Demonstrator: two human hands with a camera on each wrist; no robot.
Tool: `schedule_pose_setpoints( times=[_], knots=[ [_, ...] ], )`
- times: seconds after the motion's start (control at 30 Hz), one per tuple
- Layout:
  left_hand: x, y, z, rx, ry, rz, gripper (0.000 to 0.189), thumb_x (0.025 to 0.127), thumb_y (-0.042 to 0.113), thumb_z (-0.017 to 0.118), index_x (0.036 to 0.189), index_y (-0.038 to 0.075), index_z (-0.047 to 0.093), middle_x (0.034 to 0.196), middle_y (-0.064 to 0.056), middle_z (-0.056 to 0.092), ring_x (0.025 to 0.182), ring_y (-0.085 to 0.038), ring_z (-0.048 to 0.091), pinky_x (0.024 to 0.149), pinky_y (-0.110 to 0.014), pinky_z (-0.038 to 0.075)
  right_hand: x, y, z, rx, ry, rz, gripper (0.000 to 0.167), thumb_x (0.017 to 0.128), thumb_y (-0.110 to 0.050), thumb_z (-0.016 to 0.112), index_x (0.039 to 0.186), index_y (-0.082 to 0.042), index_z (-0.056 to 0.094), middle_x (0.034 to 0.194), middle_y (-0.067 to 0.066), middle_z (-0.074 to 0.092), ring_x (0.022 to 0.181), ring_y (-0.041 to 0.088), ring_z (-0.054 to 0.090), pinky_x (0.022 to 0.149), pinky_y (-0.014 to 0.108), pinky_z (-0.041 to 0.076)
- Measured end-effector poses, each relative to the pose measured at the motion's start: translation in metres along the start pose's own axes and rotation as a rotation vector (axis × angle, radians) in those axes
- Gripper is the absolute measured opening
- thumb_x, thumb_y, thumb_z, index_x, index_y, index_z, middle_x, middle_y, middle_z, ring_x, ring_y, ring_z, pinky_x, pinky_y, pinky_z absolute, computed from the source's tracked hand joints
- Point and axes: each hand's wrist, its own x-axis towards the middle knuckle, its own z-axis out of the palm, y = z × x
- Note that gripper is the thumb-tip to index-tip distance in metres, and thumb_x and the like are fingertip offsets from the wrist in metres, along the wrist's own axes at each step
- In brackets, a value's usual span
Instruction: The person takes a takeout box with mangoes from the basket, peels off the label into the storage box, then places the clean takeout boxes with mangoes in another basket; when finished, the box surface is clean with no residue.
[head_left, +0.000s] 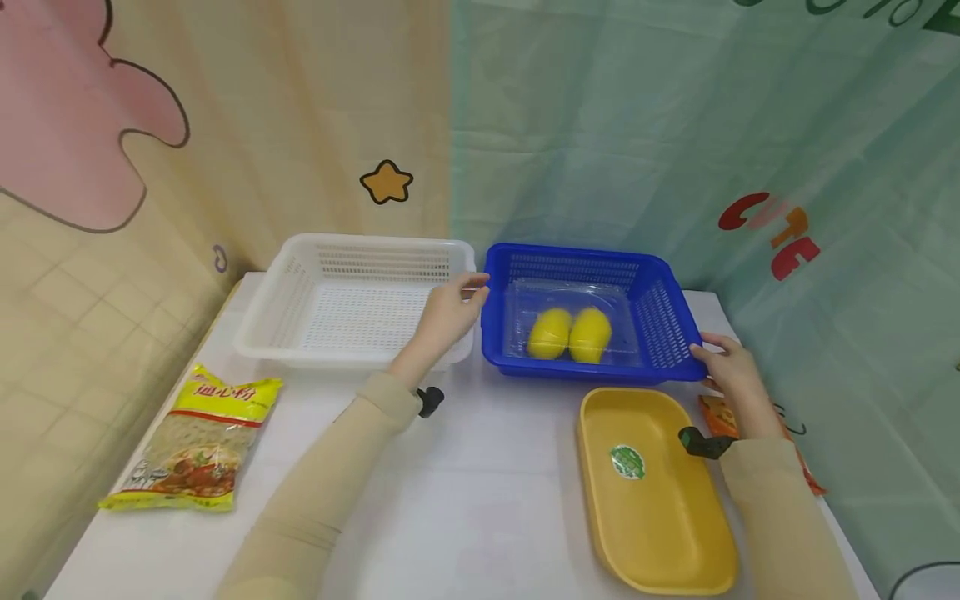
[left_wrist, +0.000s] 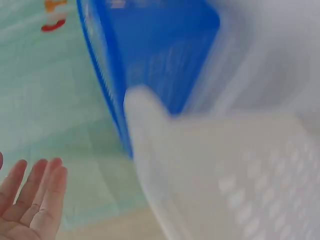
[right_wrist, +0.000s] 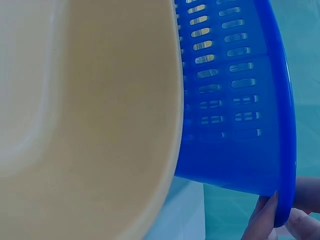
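Observation:
A blue plastic basket (head_left: 495, 367) stands at the back right of the table, holding a clear plastic box (head_left: 626, 333) with two yellow mango-like fruits (head_left: 590, 335). My right hand (head_left: 735, 375) pinches the rim at its right front corner; in the right wrist view the thumb and fingers (right_wrist: 261, 220) lie on either side of that blue rim. My left hand (head_left: 455, 308) reaches over the right end of a white basket (head_left: 277, 333), fingertips close to the blue basket's left rim. In the left wrist view its fingers (left_wrist: 52, 195) are extended with nothing between them.
A yellow tray (head_left: 660, 517) with a green sticker lies in front of the blue basket, under the right wrist. An orange packet (head_left: 716, 414) is partly hidden beside the right forearm. A yellow pasta bag (head_left: 191, 446) lies at the left. Curtains (head_left: 570, 125) hang behind the table.

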Motion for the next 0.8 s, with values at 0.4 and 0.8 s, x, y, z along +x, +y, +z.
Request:
schedule_pose_setpoints(
  times=[0.4, 0.8],
  knots=[
    [0.019, -0.026, -0.077, 0.238, 0.17, -0.005, 0.035, 0.102, 0.022, 0.049, 0.132, 0.004, 0.059, 0.128, -0.016, 0.064, 0.116, -0.032, 0.062, 0.093, -0.045, 0.054, 0.01, 0.007, -0.008, -0.015, -0.003, 0.005, 0.072, 0.098, -0.047, 0.051, 0.156, -0.013, 0.026, 0.137, 0.027, 0.051, 0.087, 0.019, 0.068, 0.051, 0.02, 0.054],
    [0.04, -0.066, -0.107, 0.66, 0.076, 0.069, 0.077, 0.098, 0.032, 0.057, 0.154, -0.002, 0.018, 0.157, -0.033, 0.02, 0.148, -0.051, 0.009, 0.116, -0.07, 0.009, -0.054, -0.049, -0.004, -0.249, -0.02, -0.095, 0.065, 0.106, -0.033, 0.038, 0.153, 0.007, 0.019, 0.137, 0.042, 0.043, 0.117, 0.05, 0.055, 0.1, 0.055, 0.048]
  ],
)
